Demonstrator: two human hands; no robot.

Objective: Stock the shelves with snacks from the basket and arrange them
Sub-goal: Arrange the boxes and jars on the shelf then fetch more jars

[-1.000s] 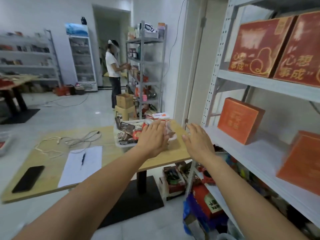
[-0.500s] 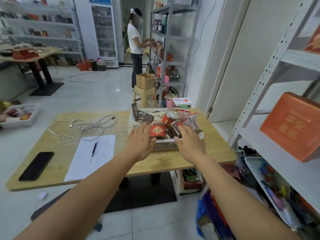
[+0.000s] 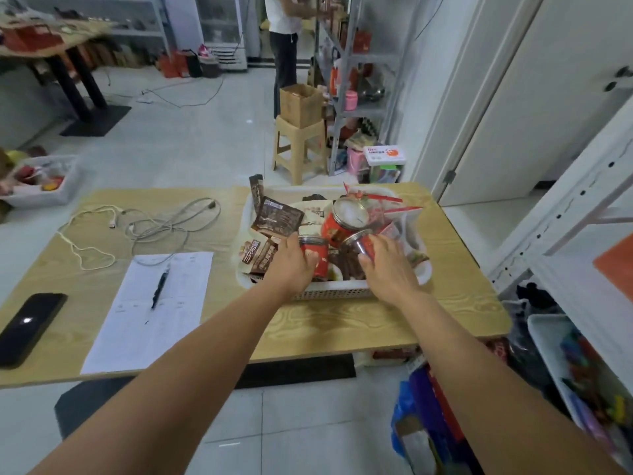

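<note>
Head view, items as I log them from the remote station:

1. Counter [image 3: 342, 330]: light wood top, filling the middle of the view.
2. Basket [image 3: 329, 294]: white, perforated wall, on the counter at 12 o'clock from the view's centre, toward the counter's right end. It is heaped with snacks.
3. Left hand [image 3: 291, 265]: inside the basket at its near edge. I read the fingers and thumb as wrapped on a small red can [image 3: 313, 255], which stands upright.
4. Right hand [image 3: 387, 269]: just beside the left, at its 3 o'clock. The fingers curl over a tilted can [image 3: 356, 243] with a silver top.
5. Large red can [image 3: 342, 221]: at 12 o'clock from the two held cans, lid facing up and toward me.
6. Brown packets [image 3: 275, 221]: piled in the basket's left half, at 11 o'clock from the left hand.
7. Sheet of paper [image 3: 147, 310]: on the counter at 9 o'clock from the basket, with a pen [image 3: 159, 286] lying on it.
8. Phone [image 3: 27, 325]: dark, face up, at the counter's left edge.
9. Cable [image 3: 154, 224]: white, loosely coiled, at 12 o'clock from the paper.
10. Shelf [image 3: 582, 234]: white metal, at 3 o'clock, well apart from the basket.
11. Stool [image 3: 299, 149]: on the floor behind the counter, carrying a cardboard box [image 3: 301, 104]. A person [image 3: 284, 46] stands behind it.
</note>
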